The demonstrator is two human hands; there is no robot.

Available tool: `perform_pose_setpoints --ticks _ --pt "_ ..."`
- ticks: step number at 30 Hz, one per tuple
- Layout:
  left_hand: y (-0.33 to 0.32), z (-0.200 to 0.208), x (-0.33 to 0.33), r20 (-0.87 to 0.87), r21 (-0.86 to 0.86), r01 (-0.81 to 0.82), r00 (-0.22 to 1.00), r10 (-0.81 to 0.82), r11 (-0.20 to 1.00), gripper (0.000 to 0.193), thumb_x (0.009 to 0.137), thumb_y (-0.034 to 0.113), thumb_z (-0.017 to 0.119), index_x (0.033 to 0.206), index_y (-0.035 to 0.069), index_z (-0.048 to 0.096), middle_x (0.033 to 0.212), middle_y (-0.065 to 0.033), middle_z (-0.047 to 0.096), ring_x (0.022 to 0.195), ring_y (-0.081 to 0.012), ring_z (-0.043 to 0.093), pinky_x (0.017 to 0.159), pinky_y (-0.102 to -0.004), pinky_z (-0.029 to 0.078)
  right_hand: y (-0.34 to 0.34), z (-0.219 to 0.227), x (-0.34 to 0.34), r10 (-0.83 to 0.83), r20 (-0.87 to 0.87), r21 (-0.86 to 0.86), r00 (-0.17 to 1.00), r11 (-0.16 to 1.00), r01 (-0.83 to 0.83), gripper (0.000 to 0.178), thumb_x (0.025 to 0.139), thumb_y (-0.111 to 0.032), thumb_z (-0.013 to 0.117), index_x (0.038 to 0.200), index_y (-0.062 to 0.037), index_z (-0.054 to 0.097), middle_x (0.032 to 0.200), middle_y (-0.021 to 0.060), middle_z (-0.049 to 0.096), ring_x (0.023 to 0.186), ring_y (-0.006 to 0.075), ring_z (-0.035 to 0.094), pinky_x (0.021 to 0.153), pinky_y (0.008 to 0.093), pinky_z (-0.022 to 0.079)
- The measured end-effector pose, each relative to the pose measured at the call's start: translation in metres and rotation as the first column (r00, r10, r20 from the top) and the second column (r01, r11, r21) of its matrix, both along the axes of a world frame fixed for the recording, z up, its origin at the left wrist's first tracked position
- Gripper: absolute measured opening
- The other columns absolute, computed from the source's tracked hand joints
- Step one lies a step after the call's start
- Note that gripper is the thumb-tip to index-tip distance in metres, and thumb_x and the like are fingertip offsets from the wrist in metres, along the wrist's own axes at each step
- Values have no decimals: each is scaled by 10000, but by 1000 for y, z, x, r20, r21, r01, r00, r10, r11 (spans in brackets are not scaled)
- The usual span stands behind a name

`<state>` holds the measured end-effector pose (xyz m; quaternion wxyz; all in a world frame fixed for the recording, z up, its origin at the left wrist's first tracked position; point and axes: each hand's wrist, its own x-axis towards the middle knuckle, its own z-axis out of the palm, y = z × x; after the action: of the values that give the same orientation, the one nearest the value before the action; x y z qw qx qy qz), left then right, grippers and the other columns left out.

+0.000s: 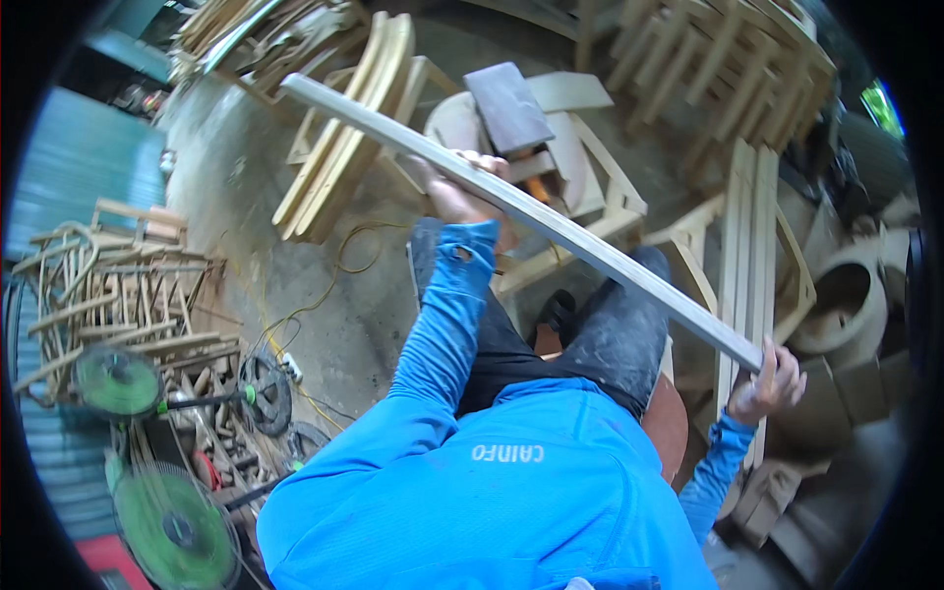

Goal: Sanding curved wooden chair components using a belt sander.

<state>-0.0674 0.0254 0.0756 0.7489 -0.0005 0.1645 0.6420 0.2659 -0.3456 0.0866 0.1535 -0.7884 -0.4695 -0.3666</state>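
A long, straight wooden bar [590, 251] slants across in front of me, from the far left down to the near right. My left hand [467, 187] is closed round it left of its middle, with some fingers showing over the far side. At the near right end, my right hand [769, 383] grips the bar's tip. Just beyond the bar, a grey slab-shaped block [508, 108] rests on a low stand between pale boards; the bar's left half passes in front of it. Whether the bar touches anything else, I cannot tell.
Curved wooden pieces [354, 123] lie stacked on a support at the far left, straight bars [744, 256] on the right. Wooden frames [723, 54] pile up at the back right. A yellow cord [339, 261] crosses the floor. Green fans [177, 526] stand at the left.
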Motion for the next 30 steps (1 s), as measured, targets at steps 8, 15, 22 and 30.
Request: perform_pose_setpoints --ticks 8,15,22,30 --pt "-3 0 -4 -55 -48 -28 998 25 998 762 877 864 465 796 109 533 613 -40 505 567 -228 511 630 -403 535 2 -14 6 40 7 -46 999 998 -39 351 778 -208 853 1119 -194 771 1051 9 665 1104 232 628 1123 530 367" --pt "3 -9 -4 -137 -109 -40 990 25 993 741 868 862 500 838 122 535 625 -32 513 584 -231 522 683 -437 557 2 -17 6 41 -43 -97 998 994 -45 448 714 -98 876 1137 -190 763 1042 21 668 1110 233 628 1145 522 343" --pt "-12 -10 -9 -109 -90 -71 992 61 993 731 864 854 518 835 123 531 625 -47 521 587 -246 529 659 -429 529 2 -19 15 81 -31 -83 996 993 -84 330 772 -165 822 1097 -206 780 985 -6 643 1072 218 619 1135 508 349" --pt "-42 -4 -28 -134 -85 -120 985 108 989 741 880 873 450 821 140 540 628 -42 531 587 -246 543 695 -454 545 -1 -25 20 149 -38 -87 988 985 -152 300 808 -224 804 1106 -205 777 993 -4 645 1073 217 619 1134 513 344"
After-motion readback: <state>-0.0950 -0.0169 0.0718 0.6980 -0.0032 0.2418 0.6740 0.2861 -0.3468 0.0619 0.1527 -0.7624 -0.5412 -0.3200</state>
